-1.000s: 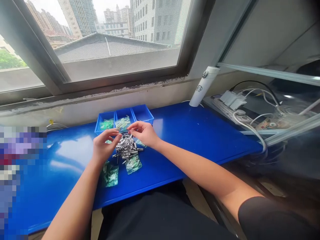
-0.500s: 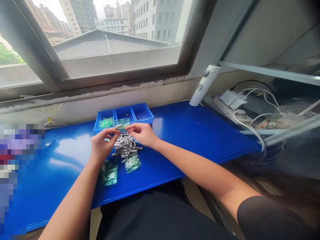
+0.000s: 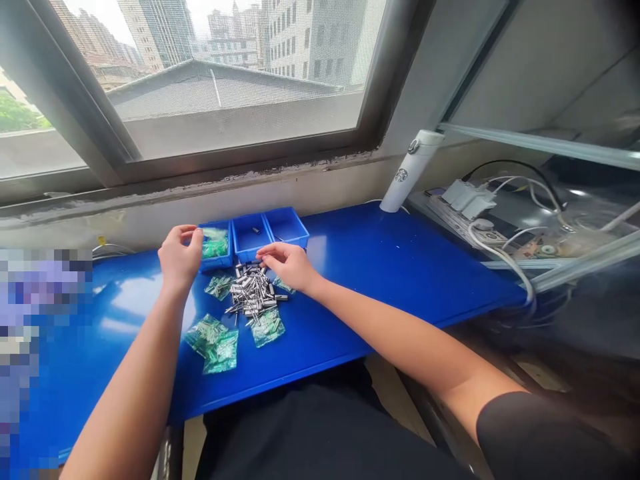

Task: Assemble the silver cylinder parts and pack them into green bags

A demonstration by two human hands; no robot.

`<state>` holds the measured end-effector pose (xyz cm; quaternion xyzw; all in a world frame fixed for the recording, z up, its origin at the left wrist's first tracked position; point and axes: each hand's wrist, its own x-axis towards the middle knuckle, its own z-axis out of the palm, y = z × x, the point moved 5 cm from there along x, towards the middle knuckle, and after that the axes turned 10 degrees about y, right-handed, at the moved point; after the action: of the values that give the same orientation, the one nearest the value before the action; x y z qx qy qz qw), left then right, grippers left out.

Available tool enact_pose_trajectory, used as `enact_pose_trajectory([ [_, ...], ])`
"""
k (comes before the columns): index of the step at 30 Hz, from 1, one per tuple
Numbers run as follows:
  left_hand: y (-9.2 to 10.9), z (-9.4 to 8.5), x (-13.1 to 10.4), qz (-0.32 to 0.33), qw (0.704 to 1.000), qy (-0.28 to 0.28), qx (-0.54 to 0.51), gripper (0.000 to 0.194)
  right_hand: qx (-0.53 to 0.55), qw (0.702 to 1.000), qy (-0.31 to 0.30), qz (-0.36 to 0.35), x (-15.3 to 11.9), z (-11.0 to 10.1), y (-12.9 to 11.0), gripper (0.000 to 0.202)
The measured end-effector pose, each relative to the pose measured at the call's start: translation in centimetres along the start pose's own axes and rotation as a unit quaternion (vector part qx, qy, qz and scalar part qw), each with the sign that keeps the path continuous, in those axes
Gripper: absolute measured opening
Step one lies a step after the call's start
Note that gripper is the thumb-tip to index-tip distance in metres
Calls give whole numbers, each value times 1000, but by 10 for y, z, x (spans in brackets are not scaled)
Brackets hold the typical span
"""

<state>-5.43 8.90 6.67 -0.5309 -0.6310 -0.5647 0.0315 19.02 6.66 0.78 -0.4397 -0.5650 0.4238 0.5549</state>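
My left hand is at the left compartment of a blue three-part tray. Its thumb and fingers are closed on the edge of a small green plastic bag, blurred above other green bags in that compartment. My right hand hovers at the tray's front, over the far side of a pile of small metal pins. Its thumb and forefinger are closed in a pinch; anything between them is too small to make out. Filled green bags lie around the pile, one at its near edge.
A few dark small parts lie in the middle and right tray compartments. A white bottle stands at the back right of the blue table. Beyond it, a power strip with chargers and cables sits beside a metal frame.
My left hand has moved left and back with the green bag, from the pile to the tray's left compartment. My right hand has let go of the bag and stayed near the pile.
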Motion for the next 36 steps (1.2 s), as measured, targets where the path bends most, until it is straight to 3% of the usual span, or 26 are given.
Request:
enact_pose_trajectory([
  [3, -6, 0, -3, 50, 993, 3, 107, 19, 0, 1000, -4, -1, -1, 0, -3, 13],
  [8, -3, 4, -22, 142, 986, -40, 75, 14, -44, 999, -24, -3, -4, 0, -9, 15],
  [12, -4, 7, -27, 172, 980, -57, 82, 13, -129, 989, -52, -51, -7, -1, -19, 17],
  [18, 1, -6, -23, 192, 980, -4, 49, 14, -298, 941, -140, -74, -2, -15, -30, 17],
  [21, 12, -12, -25, 180, 983, -1, 45, 16, -331, 912, -228, -85, 1, -21, -32, 23],
  [25, 36, -10, -41, 194, 976, -98, 6, 20, -331, 898, -281, -75, 3, -27, -29, 40],
  [29, 53, -5, -64, 279, 940, -198, -13, 18, -333, 894, -292, -59, 2, -26, -24, 37],
  [32, 49, -3, -70, 292, 933, -210, -2, 18, -331, 895, -290, -65, 2, -26, -23, 37],
  [36, 42, -3, -66, 266, 946, -185, -3, 18, -344, 891, -291, -55, 3, -26, -22, 40],
])
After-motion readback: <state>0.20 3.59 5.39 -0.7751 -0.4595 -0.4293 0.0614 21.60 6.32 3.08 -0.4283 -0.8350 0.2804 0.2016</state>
